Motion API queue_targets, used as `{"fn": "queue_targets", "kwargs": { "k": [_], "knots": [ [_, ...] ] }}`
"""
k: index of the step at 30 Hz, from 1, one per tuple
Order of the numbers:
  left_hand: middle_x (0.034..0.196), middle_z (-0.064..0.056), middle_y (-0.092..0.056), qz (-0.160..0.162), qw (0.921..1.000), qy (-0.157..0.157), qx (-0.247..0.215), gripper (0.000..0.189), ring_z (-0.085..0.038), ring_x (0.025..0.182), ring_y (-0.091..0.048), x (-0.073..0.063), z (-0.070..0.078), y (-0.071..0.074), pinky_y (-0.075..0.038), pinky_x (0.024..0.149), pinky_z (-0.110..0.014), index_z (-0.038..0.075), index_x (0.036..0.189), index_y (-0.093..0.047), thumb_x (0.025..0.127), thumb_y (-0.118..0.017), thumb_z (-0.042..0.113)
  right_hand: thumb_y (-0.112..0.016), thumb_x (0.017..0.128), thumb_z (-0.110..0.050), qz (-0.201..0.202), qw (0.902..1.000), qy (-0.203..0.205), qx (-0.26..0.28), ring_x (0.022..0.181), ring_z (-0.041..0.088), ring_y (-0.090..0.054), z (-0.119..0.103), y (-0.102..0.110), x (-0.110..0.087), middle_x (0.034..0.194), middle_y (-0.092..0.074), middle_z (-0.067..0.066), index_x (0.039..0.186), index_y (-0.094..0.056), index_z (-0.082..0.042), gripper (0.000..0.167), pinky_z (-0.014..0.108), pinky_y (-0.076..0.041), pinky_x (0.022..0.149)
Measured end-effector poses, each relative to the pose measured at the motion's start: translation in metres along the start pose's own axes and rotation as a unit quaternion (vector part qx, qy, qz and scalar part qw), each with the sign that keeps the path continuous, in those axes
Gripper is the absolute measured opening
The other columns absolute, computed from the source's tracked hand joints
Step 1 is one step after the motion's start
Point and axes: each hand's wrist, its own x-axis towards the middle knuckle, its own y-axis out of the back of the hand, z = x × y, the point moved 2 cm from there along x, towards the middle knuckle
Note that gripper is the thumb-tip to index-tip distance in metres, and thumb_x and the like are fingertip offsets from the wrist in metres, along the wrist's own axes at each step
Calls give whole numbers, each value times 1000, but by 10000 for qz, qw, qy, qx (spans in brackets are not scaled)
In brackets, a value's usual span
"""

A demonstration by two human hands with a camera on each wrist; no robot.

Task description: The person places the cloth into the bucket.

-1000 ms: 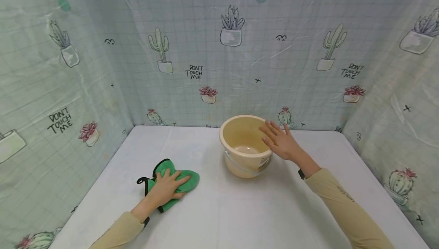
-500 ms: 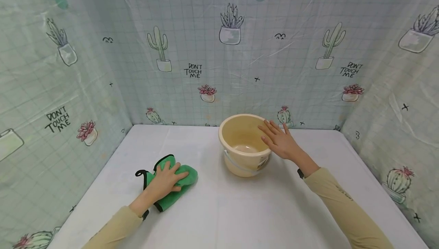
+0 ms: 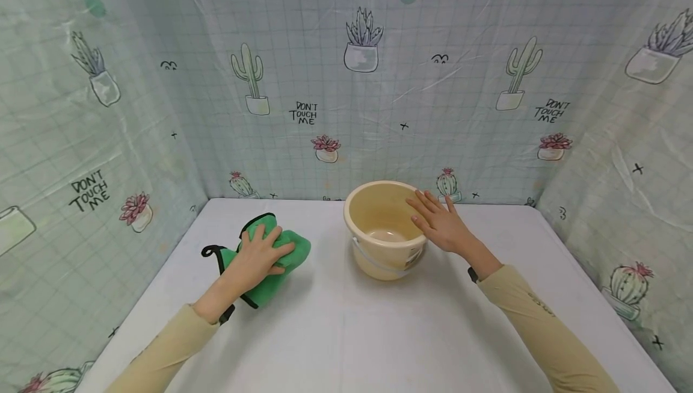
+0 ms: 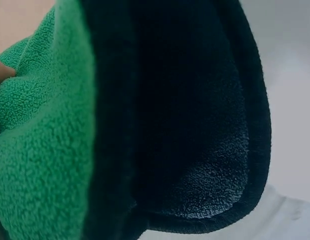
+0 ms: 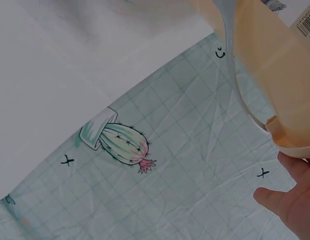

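Left hand (image 3: 261, 257): you gripped the green cloth (image 3: 273, 285), fingers spread.
Right hand (image 3: 441, 225): your straight fingers touched the bucket (image 3: 373, 213).
Green cloth: lifting step, presumably; next called for firm grip.

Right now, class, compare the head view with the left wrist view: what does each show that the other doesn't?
Only the head view shows the cream bucket and the right hand. Only the left wrist view shows the cloth's dark face. Both share the green cloth, its black edging and at least part of the left hand.
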Motion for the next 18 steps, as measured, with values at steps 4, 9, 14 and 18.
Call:
{"fn": "queue_targets", "kwargs": {
  "k": [4,9,14,18],
  "knots": [
    [104,-13,-49,348,9991,-230,113,46,-38,90,-45,19,-1,18,-41,63,-53,25,102,-57,63,-73,43,-24,96,-44,4,10000,-9,-3,139,30,-9,0,0,0,151,-14,8,142,-25,-19,52,60,4,106],
    [103,-11,-49,516,9970,-510,286,48,-35,88,-44,46,-2,38,-41,64,-53,26,104,-55,64,-72,45,-23,96,-45,13,10000,0,-30,139,30,-9,1,0,1,151,-13,8,142,-25,-20,53,60,3,105],
    [105,-10,-49,536,9954,-723,319,47,-34,90,-43,71,2,49,-42,67,-55,27,105,-54,66,-69,47,-23,96,-46,16,10000,-23,-70,139,29,-8,2,0,1,151,-13,8,142,-25,-21,52,61,2,105],
    [107,-9,-48,663,9934,-879,313,47,-33,92,-43,91,10,53,-43,69,-54,27,106,-53,66,-67,49,-24,96,-45,17,9998,-27,-181,139,30,-9,1,-1,1,150,-14,10,142,-26,-21,52,62,1,104]
  ]
}}
